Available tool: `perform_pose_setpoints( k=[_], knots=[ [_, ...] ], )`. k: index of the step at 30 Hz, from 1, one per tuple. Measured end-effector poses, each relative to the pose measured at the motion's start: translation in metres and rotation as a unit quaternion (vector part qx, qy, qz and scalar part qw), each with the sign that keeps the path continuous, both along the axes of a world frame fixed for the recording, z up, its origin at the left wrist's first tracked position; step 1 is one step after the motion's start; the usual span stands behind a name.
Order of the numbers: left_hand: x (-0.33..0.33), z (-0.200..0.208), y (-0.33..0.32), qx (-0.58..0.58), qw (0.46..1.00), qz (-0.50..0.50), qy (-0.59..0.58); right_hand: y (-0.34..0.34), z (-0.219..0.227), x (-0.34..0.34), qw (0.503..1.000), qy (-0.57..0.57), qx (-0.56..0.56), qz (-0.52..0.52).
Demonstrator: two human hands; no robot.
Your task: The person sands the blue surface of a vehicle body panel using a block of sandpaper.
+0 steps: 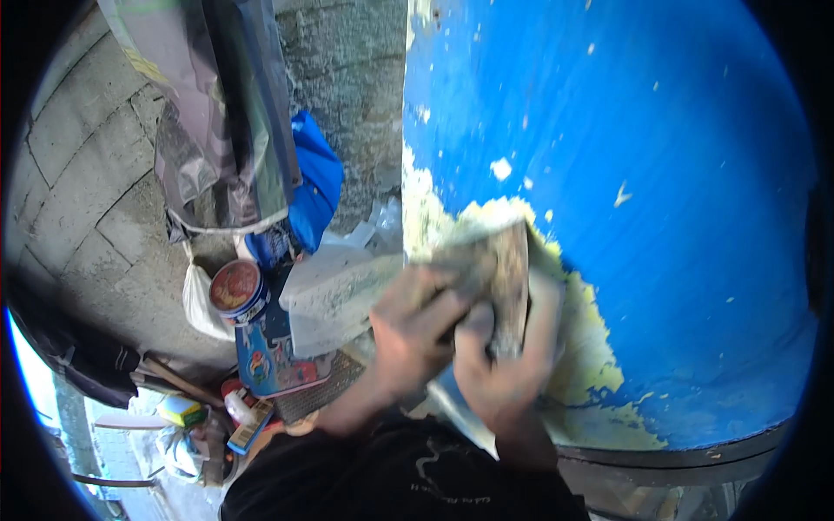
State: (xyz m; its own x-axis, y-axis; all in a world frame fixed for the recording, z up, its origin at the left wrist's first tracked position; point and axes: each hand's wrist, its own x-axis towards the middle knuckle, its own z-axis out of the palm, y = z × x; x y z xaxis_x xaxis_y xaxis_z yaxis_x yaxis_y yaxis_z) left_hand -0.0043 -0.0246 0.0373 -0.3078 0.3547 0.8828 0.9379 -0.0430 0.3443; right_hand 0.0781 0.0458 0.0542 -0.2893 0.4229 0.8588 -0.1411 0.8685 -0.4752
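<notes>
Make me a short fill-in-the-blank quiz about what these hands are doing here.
1. Both hands press a sanding block against a big ___ panel.
2. Where they rub, the patch looks pale ___.
3. The round tin lies to the person's ___.

Missing words: blue; yellow; left

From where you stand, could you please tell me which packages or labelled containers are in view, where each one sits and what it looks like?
Round tin: lower left, by the grey block; reddish top, blue and white side.
Flat printed pack: just below the tin; blue with red patches.
White plastic bag: left of the tin; knotted.
Small box: lower left in the clutter; yellow and green.
</notes>
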Motion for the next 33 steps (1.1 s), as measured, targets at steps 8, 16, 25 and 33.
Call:
perform_pose_setpoints(
  k=[8,16,25,33],
  knots=[
    [0.006,0.007,0.000,0.010,1.000,0.008,0.005,-0.004,0.001,0.003,0.999,-0.005,-0.044,0.014],
    [0.000,0.005,0.006,0.029,0.999,-0.007,-0.042,-0.001,0.008,-0.008,1.000,0.020,0.009,-0.007],
    [0.010,0.000,0.010,0.026,0.999,0.024,-0.020,0.006,0.000,-0.005,0.996,0.048,-0.050,0.053],
    [0.001,-0.001,0.009,0.016,0.999,0.004,-0.029,0.005,0.006,-0.012,0.999,0.031,-0.006,0.003]
  ],
)
